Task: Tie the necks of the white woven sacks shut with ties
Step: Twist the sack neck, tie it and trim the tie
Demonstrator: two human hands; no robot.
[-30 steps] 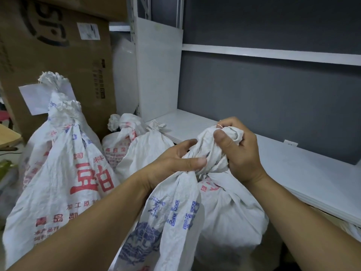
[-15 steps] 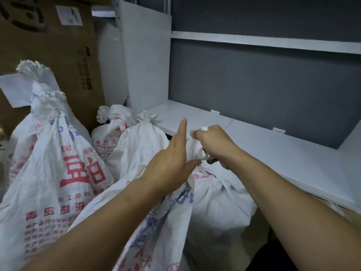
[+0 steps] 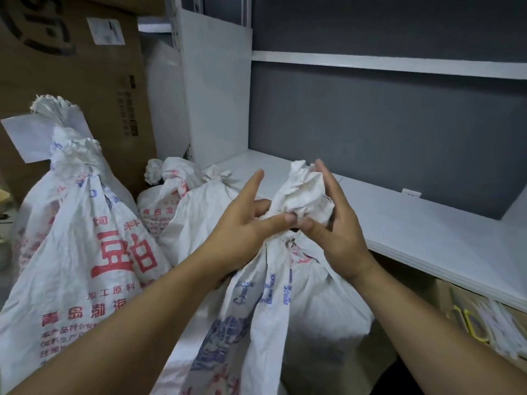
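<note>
Both forearms [image 3: 137,332] are bare as far as the view shows. The left hand [image 3: 242,226] and the right hand [image 3: 339,232] are uncovered, and the nails look short.

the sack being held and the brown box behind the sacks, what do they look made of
The sack looks like woven plastic, likely polypropylene: matte white, stiff sharp creases, blue and red print. The weave itself is too fine to see. The box looks like corrugated cardboard: dull brown, black print, a paper label stuck on.
</note>
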